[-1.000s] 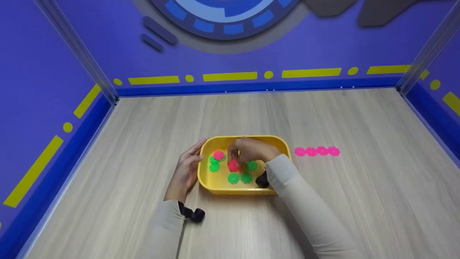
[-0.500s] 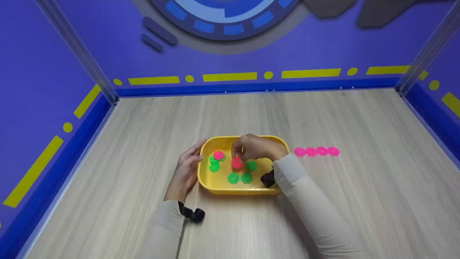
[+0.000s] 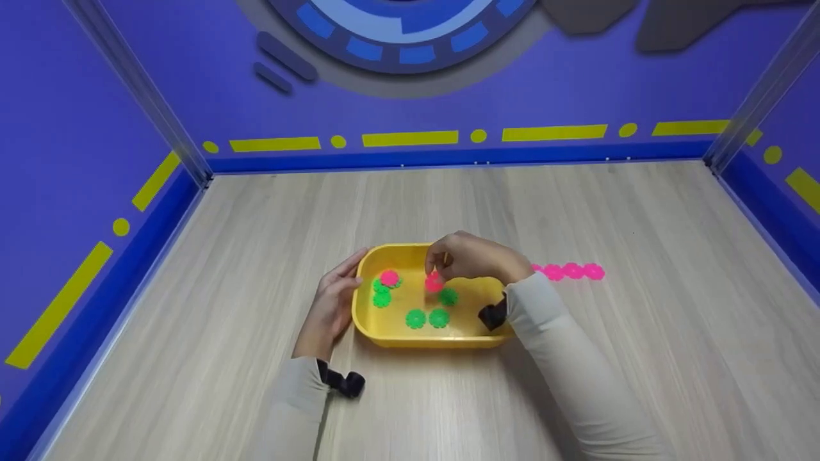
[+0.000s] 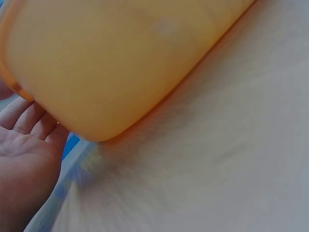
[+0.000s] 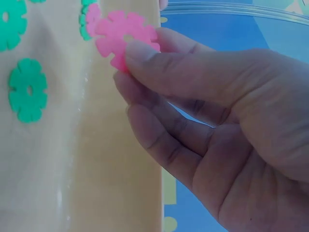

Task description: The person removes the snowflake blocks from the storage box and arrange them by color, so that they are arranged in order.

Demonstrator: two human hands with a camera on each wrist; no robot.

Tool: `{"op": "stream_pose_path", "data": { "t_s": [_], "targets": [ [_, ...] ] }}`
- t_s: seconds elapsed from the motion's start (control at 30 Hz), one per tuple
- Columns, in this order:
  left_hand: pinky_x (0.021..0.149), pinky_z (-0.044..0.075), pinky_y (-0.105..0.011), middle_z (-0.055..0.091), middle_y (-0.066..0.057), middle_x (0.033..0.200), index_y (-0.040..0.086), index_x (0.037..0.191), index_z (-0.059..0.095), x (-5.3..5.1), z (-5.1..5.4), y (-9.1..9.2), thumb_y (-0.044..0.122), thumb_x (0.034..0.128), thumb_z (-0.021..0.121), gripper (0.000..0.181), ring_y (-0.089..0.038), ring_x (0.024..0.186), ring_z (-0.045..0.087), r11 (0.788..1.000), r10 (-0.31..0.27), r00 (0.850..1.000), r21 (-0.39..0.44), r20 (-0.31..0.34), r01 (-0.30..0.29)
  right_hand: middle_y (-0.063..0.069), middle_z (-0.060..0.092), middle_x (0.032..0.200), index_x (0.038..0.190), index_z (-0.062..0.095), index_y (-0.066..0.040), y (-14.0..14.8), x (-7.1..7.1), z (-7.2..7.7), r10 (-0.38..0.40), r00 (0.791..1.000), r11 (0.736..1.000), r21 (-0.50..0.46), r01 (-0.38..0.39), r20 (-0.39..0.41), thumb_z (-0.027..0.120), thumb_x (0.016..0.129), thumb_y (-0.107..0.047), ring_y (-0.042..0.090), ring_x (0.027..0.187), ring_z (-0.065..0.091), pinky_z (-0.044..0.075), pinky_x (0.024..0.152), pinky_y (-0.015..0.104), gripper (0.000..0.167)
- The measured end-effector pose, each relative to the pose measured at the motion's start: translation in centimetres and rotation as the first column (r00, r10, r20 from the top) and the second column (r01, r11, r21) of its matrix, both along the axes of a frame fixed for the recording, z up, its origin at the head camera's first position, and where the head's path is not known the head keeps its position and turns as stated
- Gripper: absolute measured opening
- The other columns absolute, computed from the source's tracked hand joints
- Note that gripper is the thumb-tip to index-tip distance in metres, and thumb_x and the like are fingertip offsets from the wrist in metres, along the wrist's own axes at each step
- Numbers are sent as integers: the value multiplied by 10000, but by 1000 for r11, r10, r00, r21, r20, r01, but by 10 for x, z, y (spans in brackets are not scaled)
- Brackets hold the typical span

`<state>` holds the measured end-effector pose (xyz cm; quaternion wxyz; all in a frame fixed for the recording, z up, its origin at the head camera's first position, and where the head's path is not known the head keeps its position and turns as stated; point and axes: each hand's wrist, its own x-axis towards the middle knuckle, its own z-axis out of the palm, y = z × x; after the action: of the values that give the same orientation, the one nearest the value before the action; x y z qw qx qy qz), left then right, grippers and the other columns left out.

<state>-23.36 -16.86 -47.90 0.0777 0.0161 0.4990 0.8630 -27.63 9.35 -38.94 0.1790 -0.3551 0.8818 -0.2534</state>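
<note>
My right hand (image 3: 471, 256), above the yellow plastic tub (image 3: 391, 341), pinches a pink notched building disc (image 5: 120, 36) between thumb and fingers. In the head view that pink disc shows below the fingertips. My left hand (image 3: 333, 298) holds the tub's left end, thumb at the rim and fingers along the outer wall. The left wrist view shows the palm (image 4: 24, 154) beside the tub's outer side (image 4: 106, 72). Inside the tub lie several green notched discs (image 3: 416, 319), some clustered at the left under another pink disc (image 3: 389, 278).
To the right of the tub, a row of pink discs (image 3: 574, 271) lies on the wooden table (image 3: 653, 346); my right wrist partly covers its left end. Blue panels (image 3: 410, 115) enclose the table at the back and sides. A black wrist camera (image 3: 493, 315) hangs over the tub's right end.
My right hand has lifted the pink disc from the tub's middle and moved right and away from me with it. The left hand and tub have stayed in place.
</note>
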Motion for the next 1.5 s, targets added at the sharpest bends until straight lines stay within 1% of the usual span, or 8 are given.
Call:
{"op": "stream_pose_path", "data": {
  "t_s": [0.17,0.4,0.53,0.77,1.0,1.17,1.3,1.5],
  "targets": [
    [1173,253,-371,294,-168,1559,-72,1453,324,1,0,0,-123,836,396,624,-241,1436,283,1000,4,1000,-5,-2,-4,6,683,876,958,709,-109,8,2,5,-29,1000,1000,-12,29,10,684,859,-60,163,793,589,563,759,274,113],
    [1171,263,-371,301,-177,1554,-75,1453,322,0,1,1,-125,837,395,622,-244,1432,291,1000,3,1000,-3,1,-3,15,696,878,972,714,-95,20,3,11,-46,999,998,-37,46,3,688,862,-81,176,798,611,572,771,298,114],
    [1173,259,-369,296,-179,1555,-76,1453,319,1,1,1,-123,841,394,618,-243,1433,287,1000,2,1000,0,2,-2,24,699,897,977,716,-89,26,3,12,-54,998,997,-47,54,-8,683,867,-87,173,807,604,570,778,303,114],
    [1161,274,-371,302,-173,1554,-73,1455,319,1,-1,0,-116,852,394,609,-246,1428,301,1000,-9,1000,-8,-10,9,46,703,928,976,724,-76,38,5,11,-87,996,992,-97,83,-34,687,858,-63,184,824,629,574,793,331,124],
    [1167,265,-374,292,-182,1556,-79,1457,309,0,-1,0,-116,857,393,606,-248,1434,288,1000,-14,1000,-10,-18,14,65,691,962,993,729,-72,50,6,14,-122,990,989,-95,115,-73,679,859,-42,195,849,646,585,795,334,146],
    [1170,259,-378,290,-182,1557,-80,1456,310,0,-1,0,-115,856,391,606,-249,1434,287,1000,-12,1000,-15,-18,12,50,696,983,1005,733,-92,61,7,16,-162,984,983,-100,154,-77,664,870,-39,192,867,635,581,808,336,160],
    [1171,255,-371,284,-176,1561,-84,1454,309,0,-1,0,-113,849,397,612,-242,1437,278,1000,-12,1000,-6,-18,12,44,707,982,1002,736,-96,71,7,15,-188,978,976,-131,176,-85,650,878,-30,190,882,638,578,821,352,165],
    [1172,253,-352,282,-173,1563,-87,1453,307,0,-1,0,-116,835,398,625,-236,1439,275,1000,-8,1000,4,-14,8,57,703,997,1003,736,-85,81,7,13,-230,971,962,-166,216,-70,649,872,-11,208,894,642,578,827,369,174]
  ]
}}
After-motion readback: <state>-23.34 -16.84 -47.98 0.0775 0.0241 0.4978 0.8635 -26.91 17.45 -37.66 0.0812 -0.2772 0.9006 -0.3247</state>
